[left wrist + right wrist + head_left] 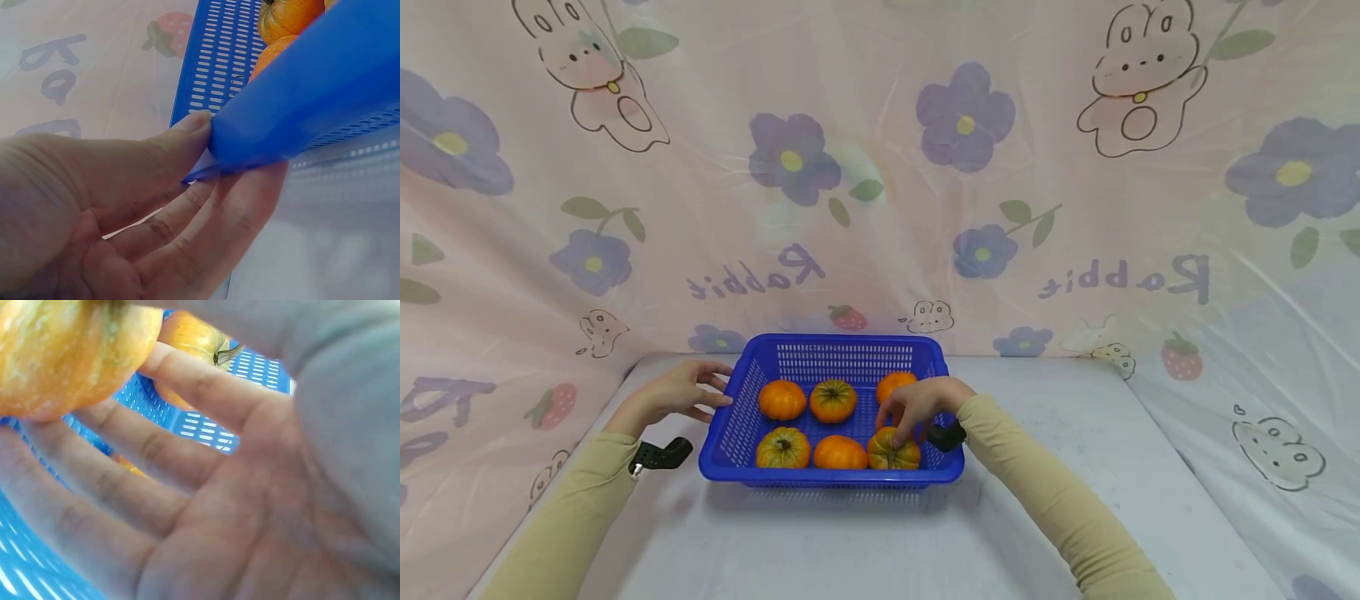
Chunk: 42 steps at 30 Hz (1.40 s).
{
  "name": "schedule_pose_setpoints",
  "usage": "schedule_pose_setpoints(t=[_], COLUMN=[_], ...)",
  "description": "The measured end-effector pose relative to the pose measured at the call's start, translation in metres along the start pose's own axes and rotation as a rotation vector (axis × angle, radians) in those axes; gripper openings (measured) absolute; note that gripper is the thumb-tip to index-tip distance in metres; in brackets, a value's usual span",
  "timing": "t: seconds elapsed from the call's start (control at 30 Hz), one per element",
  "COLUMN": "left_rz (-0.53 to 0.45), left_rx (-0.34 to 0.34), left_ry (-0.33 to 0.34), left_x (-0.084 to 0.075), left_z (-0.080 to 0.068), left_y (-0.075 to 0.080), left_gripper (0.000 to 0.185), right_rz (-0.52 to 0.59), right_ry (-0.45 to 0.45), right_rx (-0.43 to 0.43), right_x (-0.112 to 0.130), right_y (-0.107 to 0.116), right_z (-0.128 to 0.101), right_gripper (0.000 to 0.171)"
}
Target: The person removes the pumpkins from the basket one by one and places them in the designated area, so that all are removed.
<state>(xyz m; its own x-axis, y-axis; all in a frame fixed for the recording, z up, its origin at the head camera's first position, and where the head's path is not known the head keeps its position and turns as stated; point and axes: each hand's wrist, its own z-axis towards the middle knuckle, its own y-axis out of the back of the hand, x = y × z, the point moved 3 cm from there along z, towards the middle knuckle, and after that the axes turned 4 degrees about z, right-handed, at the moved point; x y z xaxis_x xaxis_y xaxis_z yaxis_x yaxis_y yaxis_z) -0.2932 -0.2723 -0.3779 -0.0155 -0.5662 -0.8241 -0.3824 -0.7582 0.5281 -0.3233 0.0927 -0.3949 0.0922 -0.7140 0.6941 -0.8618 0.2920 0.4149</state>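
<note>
A blue slotted basket (850,340) stands on the table with several small orange pumpkins in two rows. My left hand (688,390) is at the basket's left rim. In the left wrist view its thumb (184,128) lies on the rim of the basket (325,94) and the fingers curl under it. My right hand (917,406) reaches down into the basket, fingertips around the front right pumpkin (891,454). The right wrist view shows that pumpkin (62,356) against the fingers (187,387), with another pumpkin (194,337) behind.
The basket sits at the back middle of a pale grey table (1075,467). A pink cloth (880,208) printed with rabbits and purple flowers hangs close behind and drapes down both sides. Black wrist mounts (658,454) sit on both sleeves.
</note>
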Motion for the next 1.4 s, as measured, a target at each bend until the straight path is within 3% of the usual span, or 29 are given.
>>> schedule_pose_setpoints(t=[0.5, 0.93, 1.2, 1.4], left_rz=[-0.01, -0.074, -0.139, -0.157], left_rx=[0.003, 0.024, 0.041, 0.03], left_ry=[-0.009, -0.019, -0.014, -0.044], left_x=[0.0, 0.014, 0.023, 0.03], left_z=[0.004, 0.006, 0.004, 0.002], left_y=[0.0, 0.003, 0.005, 0.001], left_gripper=[0.066, 0.07, 0.073, 0.072], right_rz=[0.02, 0.01, 0.111, 0.236], right_ry=[0.06, 0.235, 0.361, 0.376], right_rx=[-0.035, -0.179, -0.215, -0.332], right_x=[0.0, 0.001, -0.003, -0.019], right_y=[0.0, 0.014, 0.021, 0.027], right_z=[-0.011, -0.028, -0.04, -0.053], right_gripper=[0.032, 0.034, 0.04, 0.041])
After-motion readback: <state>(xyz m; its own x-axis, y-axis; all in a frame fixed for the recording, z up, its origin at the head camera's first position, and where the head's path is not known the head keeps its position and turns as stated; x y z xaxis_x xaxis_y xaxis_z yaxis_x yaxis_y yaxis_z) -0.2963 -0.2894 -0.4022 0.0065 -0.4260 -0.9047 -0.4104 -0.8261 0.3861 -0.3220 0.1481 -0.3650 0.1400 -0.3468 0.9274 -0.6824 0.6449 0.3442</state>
